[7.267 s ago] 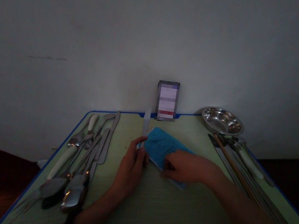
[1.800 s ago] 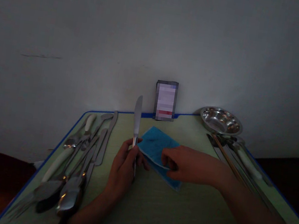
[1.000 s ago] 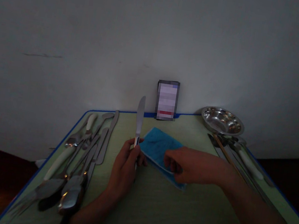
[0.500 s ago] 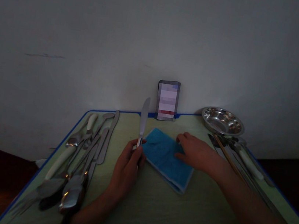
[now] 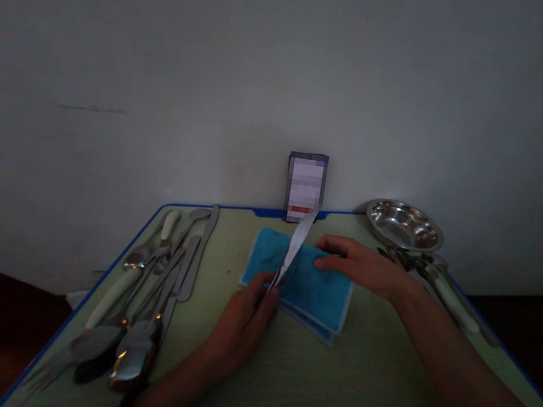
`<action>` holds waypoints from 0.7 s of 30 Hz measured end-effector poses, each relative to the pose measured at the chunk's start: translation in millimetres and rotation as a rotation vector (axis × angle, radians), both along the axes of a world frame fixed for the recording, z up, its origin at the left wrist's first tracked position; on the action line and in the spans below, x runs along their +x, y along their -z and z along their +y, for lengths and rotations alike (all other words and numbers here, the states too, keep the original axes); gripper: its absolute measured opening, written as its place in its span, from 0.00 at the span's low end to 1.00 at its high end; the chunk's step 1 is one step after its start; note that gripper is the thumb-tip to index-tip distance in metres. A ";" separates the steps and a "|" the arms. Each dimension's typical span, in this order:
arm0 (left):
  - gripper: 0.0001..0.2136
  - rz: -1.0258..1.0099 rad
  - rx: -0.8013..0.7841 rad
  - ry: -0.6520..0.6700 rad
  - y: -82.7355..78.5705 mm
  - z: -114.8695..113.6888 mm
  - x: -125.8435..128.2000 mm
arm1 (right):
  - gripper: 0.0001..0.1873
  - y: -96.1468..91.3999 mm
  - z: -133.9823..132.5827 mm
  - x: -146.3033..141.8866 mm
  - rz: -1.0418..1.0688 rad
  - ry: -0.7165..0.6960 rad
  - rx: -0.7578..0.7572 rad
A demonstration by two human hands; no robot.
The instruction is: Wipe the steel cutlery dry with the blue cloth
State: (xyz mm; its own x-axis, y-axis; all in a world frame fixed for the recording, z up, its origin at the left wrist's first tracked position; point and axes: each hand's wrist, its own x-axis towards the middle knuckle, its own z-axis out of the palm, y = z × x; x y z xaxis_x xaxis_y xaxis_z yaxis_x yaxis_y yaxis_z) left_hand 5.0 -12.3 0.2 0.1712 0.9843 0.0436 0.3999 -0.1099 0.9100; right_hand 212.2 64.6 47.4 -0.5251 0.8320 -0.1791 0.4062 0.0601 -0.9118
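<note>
Since the knife (image 5: 298,240) seemed stiff and slick, its handle (image 5: 274,281) suited holding best: the left hand (image 5: 243,324) pinched it there, above the soft-looking cloth (image 5: 316,296), where the right hand (image 5: 358,265) rested half-spread.

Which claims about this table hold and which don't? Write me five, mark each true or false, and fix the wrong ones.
1. The left hand holds a knife. True.
2. The cloth is red. False: it is blue.
3. A metal bowl stands at the far right of the table. True.
4. The right hand is inside the bowl. False: it is at the cloth, with its fingers extended.
5. A small upright screen, its content pixelated, stands at the table's far edge. True.
</note>
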 end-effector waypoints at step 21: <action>0.12 0.124 -0.055 0.095 -1.0 1.3 -0.1 | 0.15 57.2 -16.5 -46.8 0.798 0.118 -0.547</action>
